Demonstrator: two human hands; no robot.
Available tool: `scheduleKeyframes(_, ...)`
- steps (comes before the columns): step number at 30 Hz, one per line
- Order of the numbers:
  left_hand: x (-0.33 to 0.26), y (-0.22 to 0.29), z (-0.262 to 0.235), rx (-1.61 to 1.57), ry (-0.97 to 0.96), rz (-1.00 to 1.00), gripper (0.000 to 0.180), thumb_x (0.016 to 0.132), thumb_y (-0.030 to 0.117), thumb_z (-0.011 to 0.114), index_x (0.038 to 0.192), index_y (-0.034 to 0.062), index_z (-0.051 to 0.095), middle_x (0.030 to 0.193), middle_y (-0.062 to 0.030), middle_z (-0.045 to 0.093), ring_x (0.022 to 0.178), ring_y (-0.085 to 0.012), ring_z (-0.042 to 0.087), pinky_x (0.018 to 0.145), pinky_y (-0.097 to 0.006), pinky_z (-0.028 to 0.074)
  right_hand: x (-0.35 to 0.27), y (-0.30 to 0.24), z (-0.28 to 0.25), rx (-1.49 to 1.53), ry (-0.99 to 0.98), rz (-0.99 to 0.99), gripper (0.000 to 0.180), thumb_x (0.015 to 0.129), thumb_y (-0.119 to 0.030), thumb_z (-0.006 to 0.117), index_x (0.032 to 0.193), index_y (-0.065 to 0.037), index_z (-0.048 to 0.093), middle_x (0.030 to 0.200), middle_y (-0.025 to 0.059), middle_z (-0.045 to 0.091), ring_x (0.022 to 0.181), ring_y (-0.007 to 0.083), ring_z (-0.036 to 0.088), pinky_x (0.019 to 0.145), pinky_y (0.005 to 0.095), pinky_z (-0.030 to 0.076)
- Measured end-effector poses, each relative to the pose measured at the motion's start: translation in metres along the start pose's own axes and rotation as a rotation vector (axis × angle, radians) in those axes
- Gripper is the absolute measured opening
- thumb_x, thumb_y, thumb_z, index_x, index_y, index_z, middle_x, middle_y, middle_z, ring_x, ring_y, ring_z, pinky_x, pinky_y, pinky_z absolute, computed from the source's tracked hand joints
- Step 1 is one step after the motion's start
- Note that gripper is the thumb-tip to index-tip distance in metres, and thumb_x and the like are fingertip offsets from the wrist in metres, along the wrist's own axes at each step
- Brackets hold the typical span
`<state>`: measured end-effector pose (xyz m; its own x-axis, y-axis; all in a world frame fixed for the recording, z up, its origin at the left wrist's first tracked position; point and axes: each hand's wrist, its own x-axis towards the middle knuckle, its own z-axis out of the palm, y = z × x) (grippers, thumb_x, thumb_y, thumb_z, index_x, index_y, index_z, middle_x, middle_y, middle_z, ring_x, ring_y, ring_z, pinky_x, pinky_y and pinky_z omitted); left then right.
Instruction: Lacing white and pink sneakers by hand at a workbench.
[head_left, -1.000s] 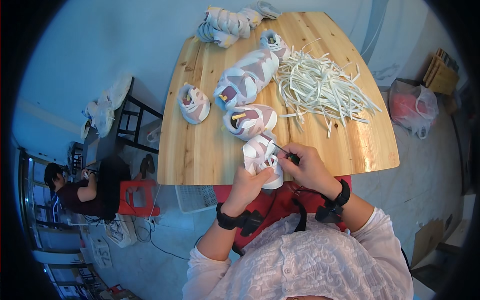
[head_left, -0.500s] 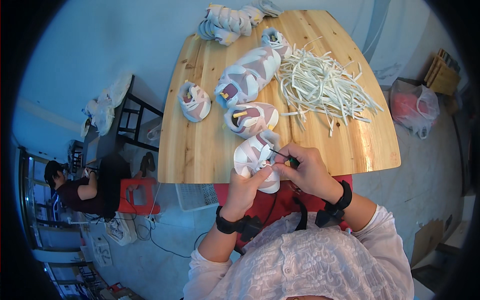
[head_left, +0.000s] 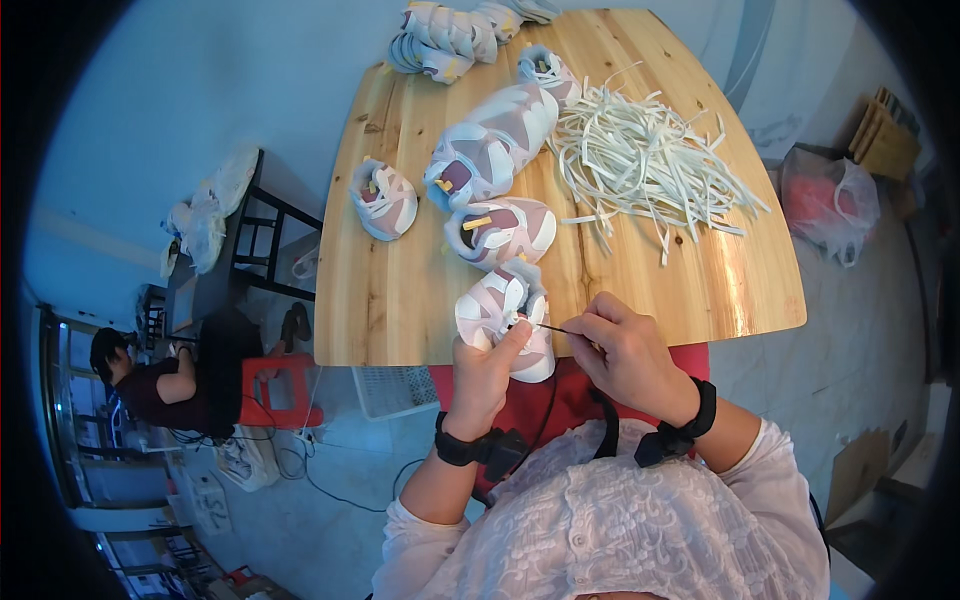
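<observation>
My left hand (head_left: 482,378) grips a small white and pink shoe upper (head_left: 483,305) at the table's near edge, thumb pressed on the lacing area. In my right hand (head_left: 628,358) is a thin, dark awl-like tool (head_left: 552,328); its shaft points left and its tip is at the shoe's lacing area. The fingers hide its handle, and the exact tip shape is too small to tell. Just beyond lies another shoe upper (head_left: 512,232) with a yellow tab. A laced shoe upper (head_left: 383,203) stands at the left of the wooden table (head_left: 620,285).
A heap of white flat laces (head_left: 650,165) covers the table's right side. More uppers lie in a row (head_left: 505,130) and in a stack (head_left: 445,40) at the far end. A white basket (head_left: 395,392) is below the table's left. A seated person (head_left: 170,385) works at far left.
My right hand has drawn back rightward from the shoe with the tool, its shaft now lying flatter. The left hand still holds the upper, which has shifted slightly left.
</observation>
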<state>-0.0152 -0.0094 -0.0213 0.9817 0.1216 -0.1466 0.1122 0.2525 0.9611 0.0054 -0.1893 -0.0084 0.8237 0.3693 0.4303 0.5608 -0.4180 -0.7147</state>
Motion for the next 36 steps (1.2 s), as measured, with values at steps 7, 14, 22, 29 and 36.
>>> scheduleKeyframes(7,-0.001,-0.001,0.002,0.000,0.015,0.027,0.030,0.087,0.001,0.061,0.116,-0.0002,0.053,0.104,-0.0043,0.060,0.090,-0.0102,0.059,0.075,-0.027,0.051,0.002,0.000,0.001,0.037,-0.011,-0.012,0.006,0.076,-0.006,0.065,0.080,-0.002,0.061,0.074,0.0117,0.051,0.060,0.0309,0.056,0.054,0.0382,0.047)
scheduleKeyframes(14,-0.006,-0.004,0.007,0.087,0.031,0.025,0.024,0.086,0.003,0.062,0.109,-0.0013,0.058,0.098,-0.0037,0.061,0.082,-0.0108,0.061,0.065,-0.026,0.052,0.002,0.012,0.004,0.052,-0.077,-0.042,0.005,0.075,-0.003,0.062,0.078,0.001,0.060,0.071,0.0143,0.051,0.061,0.0332,0.056,0.056,0.0403,0.047)
scheduleKeyframes(22,-0.010,-0.028,0.009,0.409,0.080,0.189,0.023,0.083,0.005,0.064,0.104,-0.0031,0.060,0.090,-0.0072,0.065,0.077,-0.0124,0.063,0.065,-0.028,0.052,0.005,0.020,0.014,0.481,-0.264,0.515,0.010,0.079,-0.006,0.063,0.080,0.003,0.058,0.064,0.0155,0.053,0.060,0.0303,0.055,0.057,0.0352,0.044)
scheduleKeyframes(29,-0.009,-0.038,0.014,0.529,0.153,0.304,0.022,0.083,0.007,0.064,0.102,-0.0032,0.061,0.091,-0.0078,0.066,0.079,-0.0135,0.063,0.064,-0.029,0.050,-0.006,0.020,0.034,0.156,-0.099,0.222,0.013,0.084,-0.011,0.059,0.080,0.002,0.058,0.069,0.0110,0.056,0.063,0.0182,0.055,0.059,0.0337,0.045)
scheduleKeyframes(36,-0.008,-0.041,0.016,0.513,0.197,0.420,0.023,0.080,0.007,0.065,0.101,-0.0018,0.061,0.081,-0.0102,0.066,0.068,-0.0173,0.063,0.060,-0.030,0.048,0.007,0.016,0.026,0.387,-0.253,0.506,0.014,0.084,-0.012,0.056,0.080,0.002,0.058,0.075,0.0235,0.056,0.071,0.0392,0.057,0.065,0.0445,0.046)
